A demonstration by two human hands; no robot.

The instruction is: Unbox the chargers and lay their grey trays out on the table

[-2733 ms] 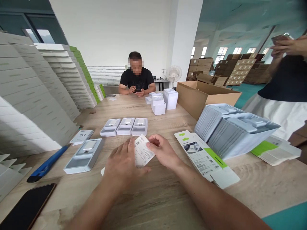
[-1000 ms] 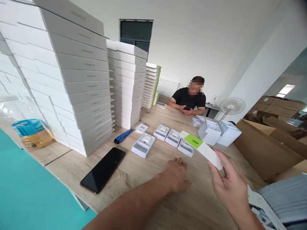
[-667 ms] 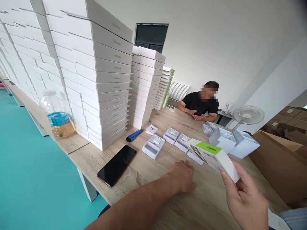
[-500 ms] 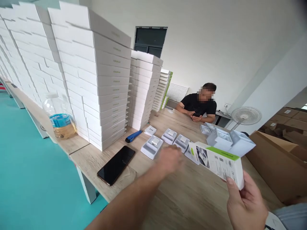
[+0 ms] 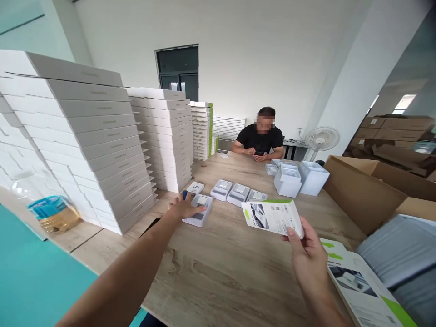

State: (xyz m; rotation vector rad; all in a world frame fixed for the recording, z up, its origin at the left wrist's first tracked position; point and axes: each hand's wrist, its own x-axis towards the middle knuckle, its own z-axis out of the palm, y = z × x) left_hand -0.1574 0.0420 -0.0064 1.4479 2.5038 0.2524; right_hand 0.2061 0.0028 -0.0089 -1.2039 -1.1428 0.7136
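My right hand (image 5: 306,250) pinches the lower right end of a printed white-and-green carton (image 5: 269,213), thumb on its face, raised and tilted above the table. My left hand (image 5: 184,210) is stretched out at the nearest white plastic tray (image 5: 197,220); its thumb lies across the tray and its fingers are apart at the left side. The far end of a blue utility knife (image 5: 185,195) shows by those fingers. Just behind is a small white booklet (image 5: 195,187). Similar trays with small white units (image 5: 221,189) stand in a row to the right.
Tall stacks of white boxes (image 5: 112,150) line the left side. A bottle (image 5: 51,213) stands at the left edge. Foam-like white trays (image 5: 288,181), an open cardboard box (image 5: 364,195) and printed cartons (image 5: 354,281) are at right. Across the table sits a person (image 5: 260,136) with a phone.
My left hand has moved left from beside the row of trays to the nearest tray. The view has turned right. My right hand keeps holding the carton.
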